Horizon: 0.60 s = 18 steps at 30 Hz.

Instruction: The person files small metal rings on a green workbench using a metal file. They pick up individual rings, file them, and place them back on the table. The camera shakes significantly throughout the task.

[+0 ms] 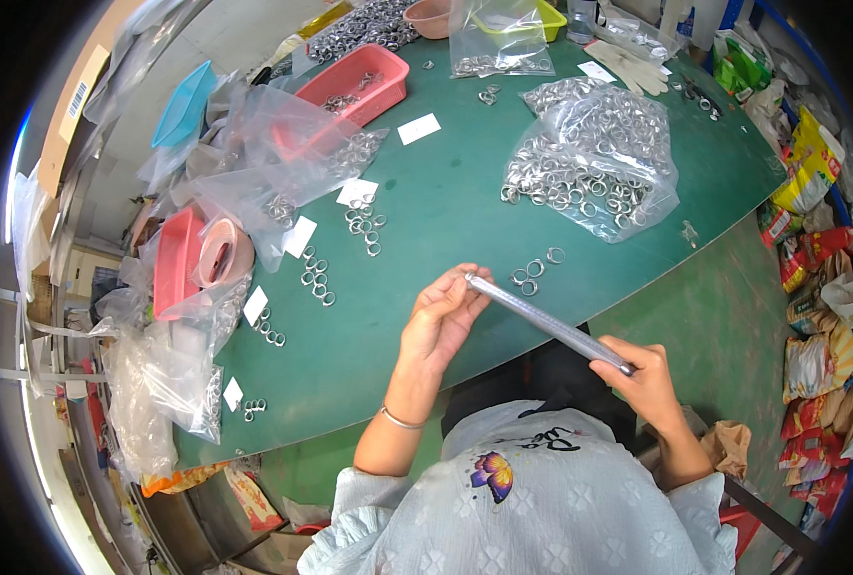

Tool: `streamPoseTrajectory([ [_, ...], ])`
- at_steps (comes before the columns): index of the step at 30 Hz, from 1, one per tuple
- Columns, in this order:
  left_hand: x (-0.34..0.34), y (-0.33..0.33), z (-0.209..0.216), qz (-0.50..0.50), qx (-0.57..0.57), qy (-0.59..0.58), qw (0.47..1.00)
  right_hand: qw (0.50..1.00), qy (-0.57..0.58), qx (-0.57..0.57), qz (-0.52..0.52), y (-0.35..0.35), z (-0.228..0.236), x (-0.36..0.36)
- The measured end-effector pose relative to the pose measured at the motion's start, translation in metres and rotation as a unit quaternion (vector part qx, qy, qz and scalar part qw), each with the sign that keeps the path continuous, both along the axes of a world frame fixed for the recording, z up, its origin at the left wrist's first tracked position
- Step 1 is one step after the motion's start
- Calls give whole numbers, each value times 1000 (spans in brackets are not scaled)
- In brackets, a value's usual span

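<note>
A grey metal ring mandrel (551, 328) slants across in front of me, over the near edge of the table. Its thicker end is wrapped in the fist of my right hand (645, 381). At the thin tip, the fingers of my left hand (443, 311) are closed in a pinch; whether a ring is between them is too small to tell. Just beyond the mandrel lie several loose silver rings (530, 286) on the green table (426, 211). Farther back, a clear plastic bag (589, 153) spills a large heap of similar rings.
Small groups of rings (317, 276) lie beside white paper slips (299, 236) along the left. Pink trays (359, 88), plastic bags (244, 158) and a blue tray (183, 103) crowd the left edge. A glove (630, 67) lies at the back; colourful sacks (810, 163) line the right.
</note>
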<state>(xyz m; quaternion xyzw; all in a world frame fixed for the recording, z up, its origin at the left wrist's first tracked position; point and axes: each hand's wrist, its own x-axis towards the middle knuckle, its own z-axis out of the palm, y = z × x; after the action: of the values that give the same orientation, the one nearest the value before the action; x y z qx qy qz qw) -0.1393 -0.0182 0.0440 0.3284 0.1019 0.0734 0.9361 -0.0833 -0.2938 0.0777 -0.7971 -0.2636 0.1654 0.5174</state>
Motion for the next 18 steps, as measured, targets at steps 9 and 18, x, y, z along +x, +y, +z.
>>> streamPoseTrajectory([
  [9,-1,-5,33,-4,-210,61,976,959,261,92,-59,-21,3,-1],
  [18,-11,-15,53,-45,-287,72,954,941,314,117,-54,-22,-1,-6],
])
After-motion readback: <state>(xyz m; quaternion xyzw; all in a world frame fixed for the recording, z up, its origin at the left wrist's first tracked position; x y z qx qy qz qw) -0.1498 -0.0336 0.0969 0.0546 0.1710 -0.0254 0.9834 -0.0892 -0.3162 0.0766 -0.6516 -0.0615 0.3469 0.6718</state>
